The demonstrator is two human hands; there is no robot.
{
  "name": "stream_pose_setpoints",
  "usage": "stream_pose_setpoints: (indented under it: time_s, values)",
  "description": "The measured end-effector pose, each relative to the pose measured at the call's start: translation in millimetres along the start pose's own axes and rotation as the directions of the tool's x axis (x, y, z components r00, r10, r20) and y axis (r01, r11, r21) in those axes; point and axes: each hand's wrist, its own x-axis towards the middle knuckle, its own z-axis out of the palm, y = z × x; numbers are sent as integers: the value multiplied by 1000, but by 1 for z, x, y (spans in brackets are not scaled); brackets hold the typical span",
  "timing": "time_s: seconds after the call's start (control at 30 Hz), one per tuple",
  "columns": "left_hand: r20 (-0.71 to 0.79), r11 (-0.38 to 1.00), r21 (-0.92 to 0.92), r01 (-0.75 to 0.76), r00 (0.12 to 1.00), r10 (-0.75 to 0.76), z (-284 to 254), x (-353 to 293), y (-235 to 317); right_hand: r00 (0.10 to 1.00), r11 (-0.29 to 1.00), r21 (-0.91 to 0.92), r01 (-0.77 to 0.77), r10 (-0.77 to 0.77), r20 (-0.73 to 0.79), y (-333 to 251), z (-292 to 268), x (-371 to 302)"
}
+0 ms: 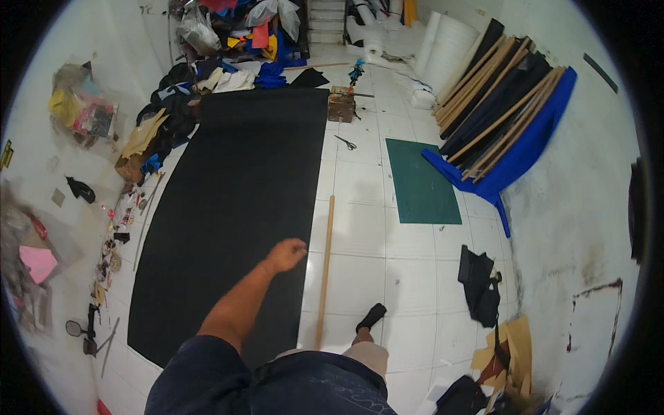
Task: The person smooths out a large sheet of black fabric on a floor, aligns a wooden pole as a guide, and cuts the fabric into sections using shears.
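Observation:
A long sheet of black material [235, 187] lies spread flat on the white tiled floor, with a fold or roll across its far end. Over its right edge hangs my left hand [287, 256], the fingers curled together. Whether anything is inside them, I cannot make out. Beside that edge, a long wooden stick [325, 277] lies on the tiles, a little right of my left hand and apart from it. My right hand is out of view.
Scissors [346, 142] lie by a small wooden box [341, 107]. A green cutting mat [423, 183] sits to the right. Rolls on wooden poles [494, 97] lean at the right wall above blue fabric [539, 145]. Heaped scraps [176, 97] line the left. Black cloth [478, 287] lies near right.

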Motion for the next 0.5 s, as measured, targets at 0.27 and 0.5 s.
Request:
stream_pose_setpoints:
  time_s: [0.27,0.5]
  values:
    - [-156,621,-110,776,604,-782,25,49,-83,1000,992,128,16,-13,-27,-292,-132,200]
    - [284,291,418,860,181,-942,180,-87,-72,968,886,-425,185,-240,-78,-672,-100,391]
